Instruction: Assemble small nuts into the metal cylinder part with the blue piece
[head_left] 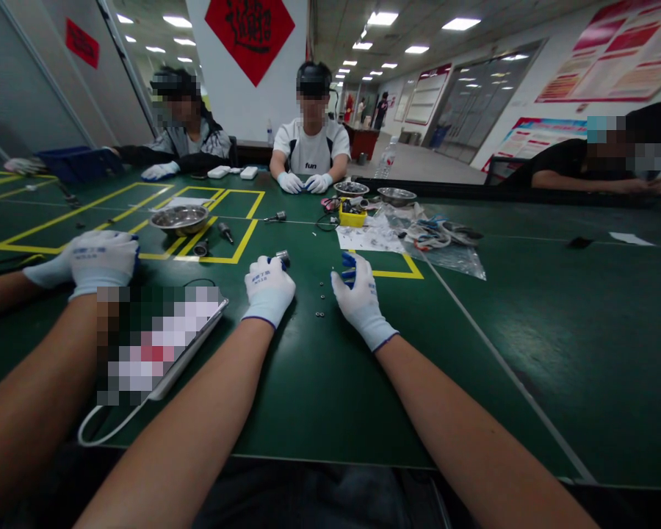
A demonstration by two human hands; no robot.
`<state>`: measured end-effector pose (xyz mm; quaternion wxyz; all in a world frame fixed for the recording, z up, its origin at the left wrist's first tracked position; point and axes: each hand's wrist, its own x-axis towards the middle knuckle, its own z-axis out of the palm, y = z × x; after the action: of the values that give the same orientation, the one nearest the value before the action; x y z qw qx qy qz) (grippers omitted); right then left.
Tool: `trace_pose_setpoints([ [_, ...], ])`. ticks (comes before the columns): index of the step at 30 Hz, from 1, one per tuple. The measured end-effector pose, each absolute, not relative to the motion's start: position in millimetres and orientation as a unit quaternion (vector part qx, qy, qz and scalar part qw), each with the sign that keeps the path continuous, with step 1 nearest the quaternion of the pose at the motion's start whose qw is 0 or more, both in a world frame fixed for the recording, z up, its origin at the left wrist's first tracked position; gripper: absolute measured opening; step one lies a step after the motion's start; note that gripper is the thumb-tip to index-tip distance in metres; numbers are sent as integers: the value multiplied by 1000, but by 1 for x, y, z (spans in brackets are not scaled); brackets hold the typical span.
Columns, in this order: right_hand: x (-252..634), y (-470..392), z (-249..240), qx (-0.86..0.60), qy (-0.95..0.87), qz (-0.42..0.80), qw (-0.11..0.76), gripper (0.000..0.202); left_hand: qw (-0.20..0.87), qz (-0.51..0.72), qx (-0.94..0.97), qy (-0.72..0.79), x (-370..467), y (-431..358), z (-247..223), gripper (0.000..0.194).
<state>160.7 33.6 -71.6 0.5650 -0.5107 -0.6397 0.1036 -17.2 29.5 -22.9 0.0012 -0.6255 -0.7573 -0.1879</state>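
Bowls (179,220), 3, yellow box (352,220) of parts (355,206), left hand (269,289), grip closed on metal fitting (283,257), right hand (360,295), grip apart

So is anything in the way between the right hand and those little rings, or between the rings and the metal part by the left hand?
Nothing visible is. Only green tabletop shows between the right hand and the rings, and again between the rings and the metal part at the left hand.

Metal part (283,257): looks silvery and rounded, sticks out beyond the left hand (269,288), partly hidden. Small metal rings (322,297): lie loose on the green bench (308,389) between both hands, two side by side.
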Motion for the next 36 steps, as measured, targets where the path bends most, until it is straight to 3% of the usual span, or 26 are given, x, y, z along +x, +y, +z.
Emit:
trace_pose_setpoints([
  [21, 157, 32, -68, -518, -635, 136, 557, 45, -22, -152, -638, -754, -29, 90, -24, 63],
  [32, 156, 29, -59, -537, -634, 165, 531, 44, -89, -99, -623, -771, -42, 127, -20, 91],
  [36, 155, 30, -62, -524, -625, 181, 550, 38, -135, -114, -623, -762, -63, 139, 5, 80],
])
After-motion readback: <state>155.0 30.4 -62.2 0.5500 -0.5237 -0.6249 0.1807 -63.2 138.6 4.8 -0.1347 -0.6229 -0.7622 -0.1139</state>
